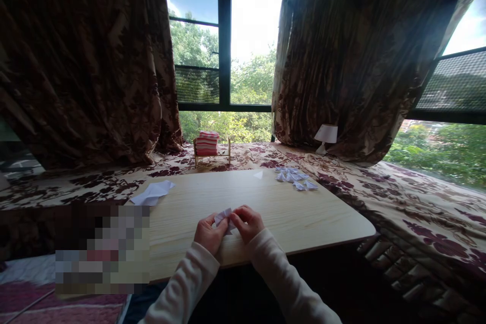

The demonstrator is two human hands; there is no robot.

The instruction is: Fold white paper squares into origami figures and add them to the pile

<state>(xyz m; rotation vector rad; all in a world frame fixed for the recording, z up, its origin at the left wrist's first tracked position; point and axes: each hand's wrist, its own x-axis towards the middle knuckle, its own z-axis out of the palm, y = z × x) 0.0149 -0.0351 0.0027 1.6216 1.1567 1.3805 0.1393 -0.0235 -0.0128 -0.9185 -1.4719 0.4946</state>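
My left hand (208,234) and my right hand (247,223) meet over the near edge of a light wooden table (288,212). Both pinch a small folded piece of pale paper (223,216) between fingers and thumbs. The paper is partly hidden by my fingers. Both sleeves are cream-coloured.
Loose white sheets (154,192) lie at the table's left edge. A cluster of small folded paper pieces (294,177) sits at the far right corner. Behind stand a small wooden rack with striped cloth (207,144) and a little white lamp (325,136), on a floral-covered ledge below windows.
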